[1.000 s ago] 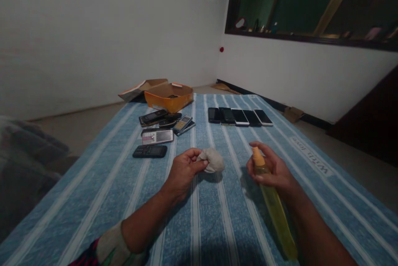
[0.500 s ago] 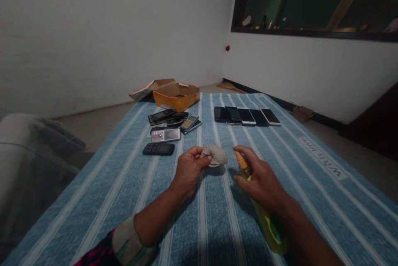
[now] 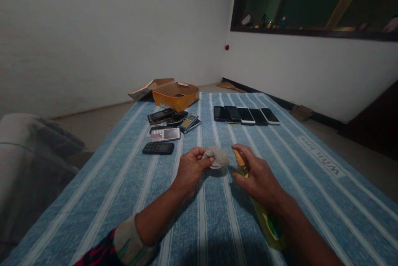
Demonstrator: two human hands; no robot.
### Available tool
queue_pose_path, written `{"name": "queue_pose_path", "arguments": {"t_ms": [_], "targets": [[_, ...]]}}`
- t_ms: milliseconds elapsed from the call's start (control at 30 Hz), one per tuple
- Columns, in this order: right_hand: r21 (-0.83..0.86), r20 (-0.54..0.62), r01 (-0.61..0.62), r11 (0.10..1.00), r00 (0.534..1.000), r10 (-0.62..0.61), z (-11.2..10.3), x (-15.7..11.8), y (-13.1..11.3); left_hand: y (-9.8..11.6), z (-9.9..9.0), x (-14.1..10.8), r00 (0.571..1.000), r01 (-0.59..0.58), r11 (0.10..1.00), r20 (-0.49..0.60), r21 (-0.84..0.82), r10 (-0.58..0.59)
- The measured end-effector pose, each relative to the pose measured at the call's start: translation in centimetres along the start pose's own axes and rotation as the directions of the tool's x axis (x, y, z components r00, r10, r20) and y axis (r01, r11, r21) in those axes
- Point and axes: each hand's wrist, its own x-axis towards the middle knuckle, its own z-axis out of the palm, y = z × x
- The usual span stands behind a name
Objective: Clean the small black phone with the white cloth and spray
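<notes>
Between thumb and fingers, my left hand (image 3: 190, 171) pinches a bunched whitish cloth (image 3: 217, 157) above the table. My right hand (image 3: 259, 174) is wrapped round the neck of a spray bottle (image 3: 268, 229) with an orange nozzle and yellow-green body. The bottle tilts, its nozzle close to the cloth's right side and apart from it. Part of the bottle is covered by my right hand and forearm. A black keypad phone (image 3: 158, 148) lies left of my left hand, with a silver-white keypad phone (image 3: 165, 134) just beyond it.
Farther back lies a pile of old phones (image 3: 174, 119), before an orange cardboard box (image 3: 175, 98) with its flap open. Several smartphones (image 3: 247, 115) sit in a row at the back right. A blue striped cloth (image 3: 118, 199) covers the table.
The cloth in my left hand has shifted slightly right, closer to the nozzle. My right hand keeps its hold on the spray bottle, nearly in place.
</notes>
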Motion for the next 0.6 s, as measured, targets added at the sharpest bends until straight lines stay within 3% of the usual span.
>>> {"name": "queue_pose_path", "arguments": {"t_ms": [600], "targets": [[0.030,-0.053,0.009,1.000,0.999,-0.007,0.11,-0.07,0.11,-0.11,0.02,-0.06,1.000,0.010,0.999,0.025,0.034,-0.011]]}}
